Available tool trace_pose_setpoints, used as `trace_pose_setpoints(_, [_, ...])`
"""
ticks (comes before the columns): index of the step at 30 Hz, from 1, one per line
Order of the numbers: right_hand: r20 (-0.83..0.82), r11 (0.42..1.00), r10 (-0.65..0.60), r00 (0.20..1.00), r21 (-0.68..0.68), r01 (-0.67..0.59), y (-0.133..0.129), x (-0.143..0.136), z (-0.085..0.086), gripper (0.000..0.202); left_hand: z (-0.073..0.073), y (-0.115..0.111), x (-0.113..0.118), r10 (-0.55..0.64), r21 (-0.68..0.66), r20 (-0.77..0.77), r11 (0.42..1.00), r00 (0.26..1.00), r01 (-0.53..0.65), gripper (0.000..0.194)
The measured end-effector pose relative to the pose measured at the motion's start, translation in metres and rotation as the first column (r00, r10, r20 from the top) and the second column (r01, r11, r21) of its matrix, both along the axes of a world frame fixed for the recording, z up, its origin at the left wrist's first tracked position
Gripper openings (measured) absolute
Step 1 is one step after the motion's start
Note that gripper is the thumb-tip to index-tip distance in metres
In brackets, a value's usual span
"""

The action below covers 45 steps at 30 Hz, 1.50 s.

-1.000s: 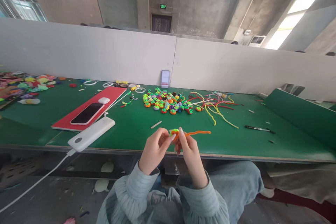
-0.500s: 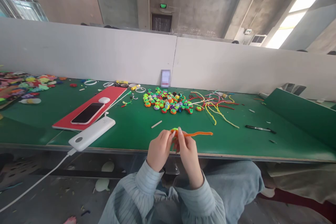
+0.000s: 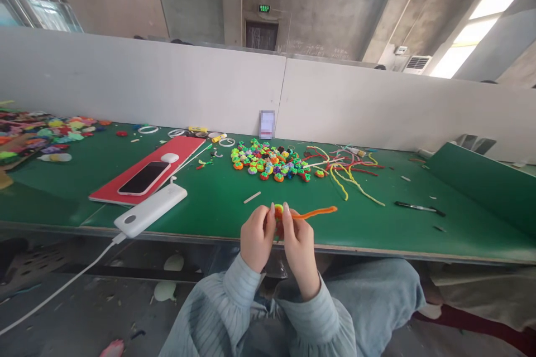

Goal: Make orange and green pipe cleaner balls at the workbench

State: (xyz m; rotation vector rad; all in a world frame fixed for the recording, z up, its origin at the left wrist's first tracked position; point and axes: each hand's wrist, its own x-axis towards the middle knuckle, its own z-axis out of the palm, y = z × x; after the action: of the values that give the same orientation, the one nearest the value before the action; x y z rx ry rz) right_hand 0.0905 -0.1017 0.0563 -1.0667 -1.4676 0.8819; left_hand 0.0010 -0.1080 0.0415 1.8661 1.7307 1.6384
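Between my two hands, just above the table's front edge, is an orange pipe cleaner (image 3: 316, 213) with a small yellow-green piece (image 3: 278, 208) at its coiled end. My left hand (image 3: 256, 237) pinches that end from the left, thumb and fingers closed. From the other side my right hand (image 3: 299, 245) pinches it too. The free orange tail sticks out to the right past my right hand. Beyond my hands lies a pile of small colourful pipe-cleaner pieces (image 3: 268, 163) with green tops. My fingers partly hide the coiled part.
Loose pipe cleaners (image 3: 349, 175) lie right of the pile, and a black pen (image 3: 420, 208) farther right. On the left are a red folder (image 3: 111, 189), a phone (image 3: 144, 178) and a white power bank (image 3: 151, 210) with a cable. Another phone (image 3: 267, 125) leans on the white partition (image 3: 167, 78).
My hands have moved slightly apart at the fingertips, and the yellow-green piece shows more between them. The orange tail now slopes up a little toward its tip. The view has shifted slightly.
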Motion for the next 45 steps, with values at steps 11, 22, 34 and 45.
trace_pose_setpoints(11, [-0.005, 0.999, -0.015, 1.0, -0.03, 0.015, 0.008, 0.003, 0.003, 0.03, 0.001, -0.001, -0.002, -0.072, -0.052, 0.002, 0.996, 0.997, 0.072, 0.027])
trace_pose_setpoints(22, [-0.088, 0.95, 0.198, 0.976, -0.226, -0.213, 0.041, 0.017, 0.007, 0.035, 0.02, 0.035, -0.053, -0.088, 0.066, -0.87, 0.954, 0.486, 0.292, 0.023])
trace_pose_setpoints(34, [-0.387, 0.828, 0.143, 0.911, -0.457, -0.325, 0.081, 0.003, -0.012, 0.027, 0.032, 0.088, -0.059, -0.066, -0.041, -0.997, 0.91, 0.046, 0.414, 0.019])
trace_pose_setpoints(45, [-0.522, 0.741, 0.016, 0.853, -0.566, -0.36, 0.092, -0.012, -0.028, 0.02, 0.005, 0.099, -0.069, -0.086, -0.022, -0.985, 0.927, 0.152, 0.375, 0.023])
